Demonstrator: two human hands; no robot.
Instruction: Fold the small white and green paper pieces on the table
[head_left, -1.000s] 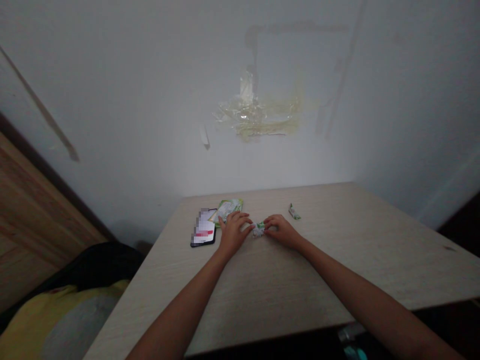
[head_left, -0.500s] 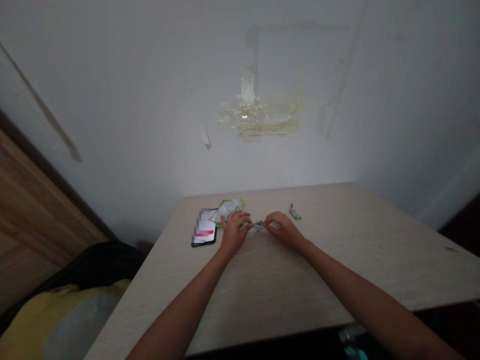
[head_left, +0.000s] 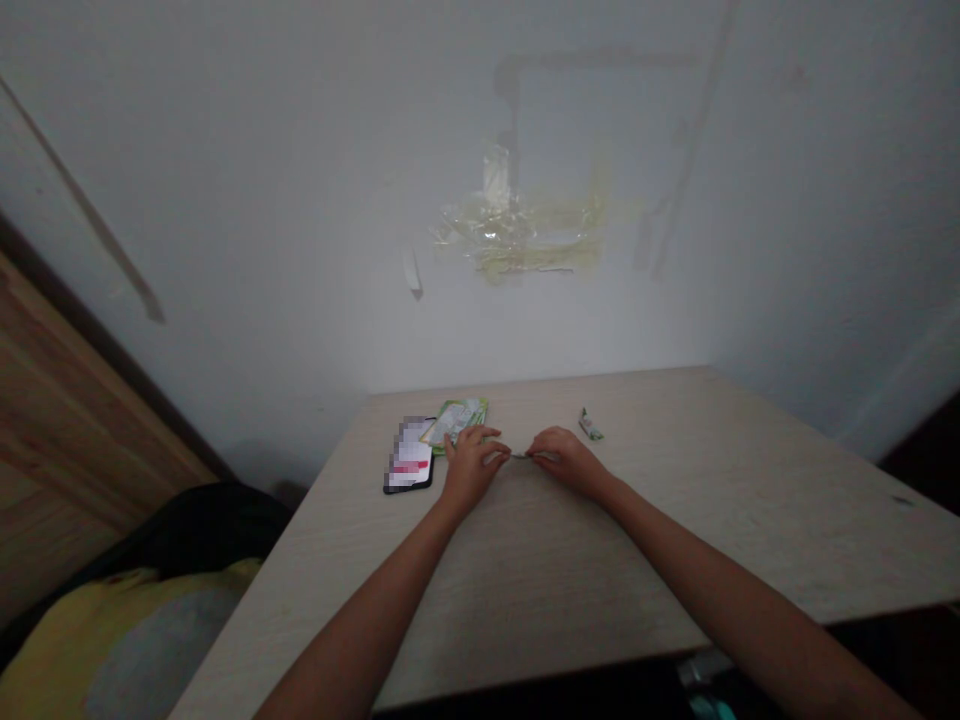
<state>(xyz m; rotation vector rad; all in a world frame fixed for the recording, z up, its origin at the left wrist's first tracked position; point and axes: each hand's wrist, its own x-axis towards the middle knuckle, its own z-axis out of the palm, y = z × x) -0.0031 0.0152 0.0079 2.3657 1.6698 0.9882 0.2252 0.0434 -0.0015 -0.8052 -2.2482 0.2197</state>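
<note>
Between my two hands a thin strip of printed paper (head_left: 519,456) is stretched, seen nearly edge-on. My left hand (head_left: 471,460) pinches its left end between thumb and finger, the other fingers reaching forward over the table. The right end is pinched by my right hand (head_left: 566,460), its fingers curled. Just beyond my left hand lie green-and-white printed paper sheets (head_left: 457,418), partly covered by that hand. A small folded piece of similar green-and-white paper (head_left: 590,424) rests on the table past my right hand.
A phone (head_left: 409,458) with a lit, partly blurred screen lies left of my left hand, beside the sheets. The pale wooden table (head_left: 480,600) meets a wall (head_left: 300,200) with old tape on it. A yellow and grey soft item (head_left: 142,640) sits beyond the table's left edge.
The paper strip has turned from showing its printed face to a thin edge-on line. Both hands keep their pinch and have barely shifted.
</note>
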